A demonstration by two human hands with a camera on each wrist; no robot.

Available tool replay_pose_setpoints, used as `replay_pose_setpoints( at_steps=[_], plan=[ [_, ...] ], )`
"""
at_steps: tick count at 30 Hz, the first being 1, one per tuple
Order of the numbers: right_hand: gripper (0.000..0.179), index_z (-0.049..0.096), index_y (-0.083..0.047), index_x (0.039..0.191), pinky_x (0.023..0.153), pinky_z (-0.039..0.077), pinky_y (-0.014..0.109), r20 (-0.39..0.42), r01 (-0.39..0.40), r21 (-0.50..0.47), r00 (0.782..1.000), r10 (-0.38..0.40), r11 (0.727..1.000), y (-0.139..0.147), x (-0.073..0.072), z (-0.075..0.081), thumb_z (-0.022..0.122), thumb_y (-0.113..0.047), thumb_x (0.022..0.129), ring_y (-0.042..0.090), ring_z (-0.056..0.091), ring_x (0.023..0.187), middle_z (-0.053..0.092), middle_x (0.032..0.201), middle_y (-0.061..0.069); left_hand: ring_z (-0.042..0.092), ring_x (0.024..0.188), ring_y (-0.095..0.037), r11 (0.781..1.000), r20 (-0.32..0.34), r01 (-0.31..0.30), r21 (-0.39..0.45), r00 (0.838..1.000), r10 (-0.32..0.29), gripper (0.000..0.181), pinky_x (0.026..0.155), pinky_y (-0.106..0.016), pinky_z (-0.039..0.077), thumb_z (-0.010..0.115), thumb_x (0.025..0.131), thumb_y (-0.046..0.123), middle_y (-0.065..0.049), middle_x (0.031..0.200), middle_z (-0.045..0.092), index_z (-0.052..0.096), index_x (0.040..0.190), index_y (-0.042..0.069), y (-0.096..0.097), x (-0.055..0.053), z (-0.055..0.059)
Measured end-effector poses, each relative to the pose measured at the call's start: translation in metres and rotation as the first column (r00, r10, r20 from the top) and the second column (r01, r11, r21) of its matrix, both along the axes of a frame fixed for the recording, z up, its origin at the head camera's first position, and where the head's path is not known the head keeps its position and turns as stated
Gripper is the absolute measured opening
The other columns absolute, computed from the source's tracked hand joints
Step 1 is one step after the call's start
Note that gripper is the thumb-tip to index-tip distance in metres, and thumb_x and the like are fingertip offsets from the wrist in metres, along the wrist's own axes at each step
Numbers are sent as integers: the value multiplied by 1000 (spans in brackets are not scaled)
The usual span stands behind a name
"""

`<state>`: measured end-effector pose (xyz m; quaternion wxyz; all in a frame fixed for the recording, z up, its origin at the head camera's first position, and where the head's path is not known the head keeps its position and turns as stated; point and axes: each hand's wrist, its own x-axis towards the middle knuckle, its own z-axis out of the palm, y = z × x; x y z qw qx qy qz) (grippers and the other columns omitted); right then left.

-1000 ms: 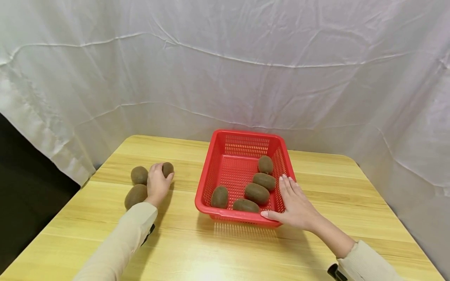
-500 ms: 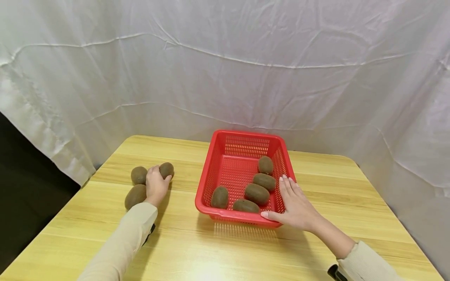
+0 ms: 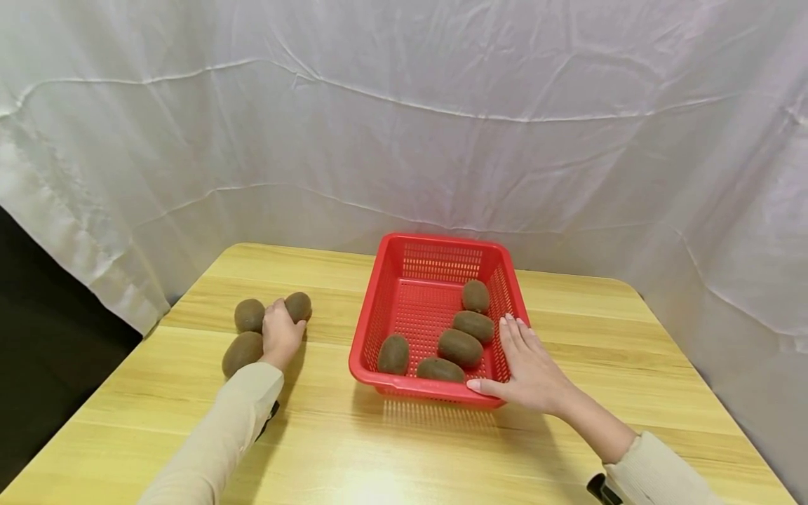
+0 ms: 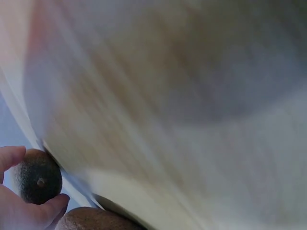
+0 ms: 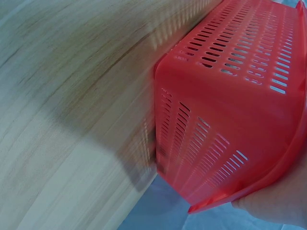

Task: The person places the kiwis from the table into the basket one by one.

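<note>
On the left of the table, my left hand holds a brown kiwi between thumb and fingers. The left wrist view shows that kiwi with a thumb and a finger on either side of it. Two more kiwis, a rounder one and a larger one, lie just left of this hand. My right hand rests on the near right corner of a red plastic basket, fingers straight along the right rim and thumb on the front rim. Its palm side meets the rim in the right wrist view.
Several kiwis lie inside the basket, mostly along its right and front sides, with one kiwi at the front left. The wooden table ends at white curtains behind and to the right.
My left hand has shifted slightly left, and the kiwi it holds shows more beyond the fingers than a second ago. The right hand and basket stay almost in place.
</note>
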<state>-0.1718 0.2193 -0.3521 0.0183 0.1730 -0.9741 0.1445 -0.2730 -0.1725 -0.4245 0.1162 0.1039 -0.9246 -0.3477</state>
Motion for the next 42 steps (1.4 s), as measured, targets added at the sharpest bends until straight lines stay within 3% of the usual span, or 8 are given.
replay_pose_setpoints(
  at_steps=[18, 25, 42],
  plan=[
    [109, 17, 12, 143, 113, 15, 57, -3, -1, -9, 1000, 1, 1000, 0, 1, -1, 60, -63, 76, 46, 12, 139, 14, 151, 29, 43, 120, -48, 998, 53, 59, -7, 997, -58, 55, 100, -52, 41, 61, 87, 9, -36, 127, 44, 38, 131, -14, -4, -2, 10],
    [109, 15, 11, 144, 113, 14, 56, -1, 0, -6, 1000, 0, 1000, 0, 1, 0, 59, -64, 76, 46, 12, 139, 14, 152, 28, 45, 118, -48, 995, 10, 96, -16, 995, -96, 54, 99, -53, 41, 64, 84, 11, -36, 126, 48, 44, 127, -14, -5, -3, 9],
    [110, 15, 11, 144, 113, 14, 56, 0, 0, -6, 1000, 0, 1000, 0, 1, 1, 59, -64, 76, 46, 11, 139, 13, 152, 28, 45, 120, -44, 983, -51, 157, 96, 987, -153, 54, 102, -52, 37, 69, 82, 17, -29, 127, 52, 50, 126, -8, -1, 1, 13]
  ],
)
